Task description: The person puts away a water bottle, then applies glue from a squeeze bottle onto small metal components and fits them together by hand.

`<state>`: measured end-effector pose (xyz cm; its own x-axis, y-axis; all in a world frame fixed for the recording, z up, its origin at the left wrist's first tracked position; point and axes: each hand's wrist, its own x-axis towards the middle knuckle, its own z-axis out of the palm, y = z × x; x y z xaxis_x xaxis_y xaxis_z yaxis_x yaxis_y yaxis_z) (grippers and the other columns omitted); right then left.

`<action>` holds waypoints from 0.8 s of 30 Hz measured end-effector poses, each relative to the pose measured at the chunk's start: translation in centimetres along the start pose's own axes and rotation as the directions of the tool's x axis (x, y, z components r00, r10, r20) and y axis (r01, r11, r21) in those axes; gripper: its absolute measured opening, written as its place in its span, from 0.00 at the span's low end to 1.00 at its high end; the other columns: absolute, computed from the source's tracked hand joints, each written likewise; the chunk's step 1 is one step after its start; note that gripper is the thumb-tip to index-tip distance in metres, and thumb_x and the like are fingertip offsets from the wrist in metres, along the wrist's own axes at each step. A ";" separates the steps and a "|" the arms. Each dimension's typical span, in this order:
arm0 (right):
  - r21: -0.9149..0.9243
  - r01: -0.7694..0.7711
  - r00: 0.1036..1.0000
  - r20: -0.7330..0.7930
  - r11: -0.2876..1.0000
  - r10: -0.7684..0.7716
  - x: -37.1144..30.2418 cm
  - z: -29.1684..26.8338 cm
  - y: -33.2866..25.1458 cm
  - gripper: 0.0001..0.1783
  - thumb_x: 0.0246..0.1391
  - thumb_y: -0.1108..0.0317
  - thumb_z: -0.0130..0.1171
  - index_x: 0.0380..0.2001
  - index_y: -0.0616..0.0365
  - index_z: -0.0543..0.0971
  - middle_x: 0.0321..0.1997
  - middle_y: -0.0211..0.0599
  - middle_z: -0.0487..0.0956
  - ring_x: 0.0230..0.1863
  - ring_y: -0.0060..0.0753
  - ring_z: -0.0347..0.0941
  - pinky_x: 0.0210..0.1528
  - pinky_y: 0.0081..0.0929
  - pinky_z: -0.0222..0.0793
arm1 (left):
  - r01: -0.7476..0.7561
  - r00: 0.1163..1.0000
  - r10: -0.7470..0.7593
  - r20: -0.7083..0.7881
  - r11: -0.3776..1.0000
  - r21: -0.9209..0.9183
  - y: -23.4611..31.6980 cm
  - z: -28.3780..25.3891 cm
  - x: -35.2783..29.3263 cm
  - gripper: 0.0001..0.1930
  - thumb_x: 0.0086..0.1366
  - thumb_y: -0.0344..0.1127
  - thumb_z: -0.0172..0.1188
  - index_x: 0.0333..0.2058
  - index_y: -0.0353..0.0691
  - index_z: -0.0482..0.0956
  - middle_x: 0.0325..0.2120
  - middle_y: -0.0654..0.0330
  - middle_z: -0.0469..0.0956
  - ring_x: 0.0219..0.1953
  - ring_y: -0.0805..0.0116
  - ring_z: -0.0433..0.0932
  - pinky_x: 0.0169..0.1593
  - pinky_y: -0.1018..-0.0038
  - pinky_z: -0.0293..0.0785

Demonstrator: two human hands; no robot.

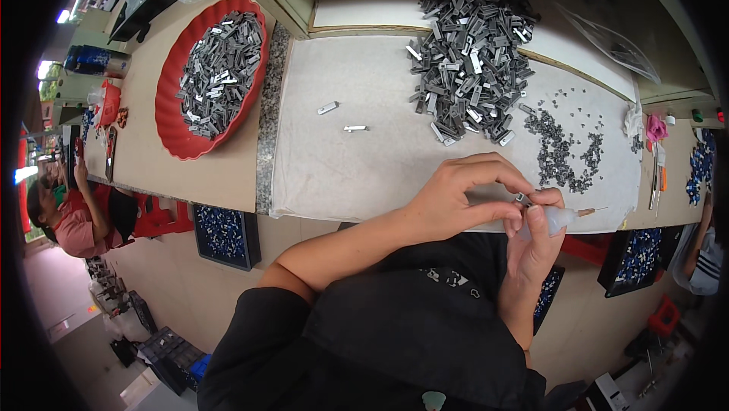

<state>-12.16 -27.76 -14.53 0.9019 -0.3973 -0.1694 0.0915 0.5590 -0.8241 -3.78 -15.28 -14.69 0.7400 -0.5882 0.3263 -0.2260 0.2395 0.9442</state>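
Over the front edge of the white-covered table (342,175), my two hands meet. My left hand (448,198) is closed, thumb and forefinger pinching a small silver metal piece (522,198). Most of that piece is hidden by fingers. My right hand (538,240) is closed around a small whitish squeeze bottle (560,219), whose thin needle tip points to the right. The right fingertips are close to the metal piece; whether they touch it I cannot tell. Beyond my hands lies a big heap of grey metal pieces (474,69), with scattered tiny dark metal parts (562,149) to its right.
Two loose metal pieces (328,108) lie left of the heap. A red scalloped bowl (168,107) full of similar pieces stands at the left. A clear plastic bag (611,42) lies at the back right. Black bins (247,259) sit below table height. Other people (83,217) are at both sides.
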 end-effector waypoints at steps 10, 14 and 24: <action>-0.367 0.217 0.972 0.166 0.904 -0.166 0.5 -0.5 -0.9 0.19 0.46 0.71 0.50 0.42 0.63 0.60 0.39 0.44 0.65 0.23 0.22 0.63 0.18 0.14 0.60 | 0.238 0.956 -0.286 -0.065 0.887 -0.396 -0.5 0.1 -0.7 0.07 0.54 0.20 0.53 0.34 0.29 0.74 0.35 0.52 0.75 0.40 0.67 0.74 0.44 0.75 0.71; -0.526 0.234 0.972 0.137 0.818 -0.190 -0.6 -1.0 -2.4 0.21 0.46 0.77 0.44 0.46 0.63 0.59 0.45 0.47 0.60 0.25 0.25 0.66 0.22 0.18 0.65 | 0.256 0.949 -0.303 -0.087 0.900 -0.352 -0.7 0.0 -1.1 0.09 0.54 0.21 0.54 0.36 0.30 0.73 0.33 0.55 0.76 0.37 0.70 0.75 0.42 0.77 0.72; -0.463 0.499 0.836 0.035 0.733 -0.548 -2.3 -1.8 -3.4 0.22 0.33 0.68 0.68 0.32 0.58 0.68 0.34 0.38 0.68 0.32 0.28 0.68 0.32 0.21 0.68 | 0.295 0.937 -0.338 -0.084 0.898 -0.327 -0.4 0.0 -1.0 0.09 0.53 0.21 0.55 0.35 0.30 0.73 0.32 0.54 0.76 0.35 0.70 0.76 0.41 0.77 0.72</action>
<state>-15.25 -30.03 -12.30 0.7186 -0.6130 0.3284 0.3216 -0.1257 -0.9385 -4.43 -14.76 -15.41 0.8232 -0.5675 -0.0171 0.2222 0.2942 0.9296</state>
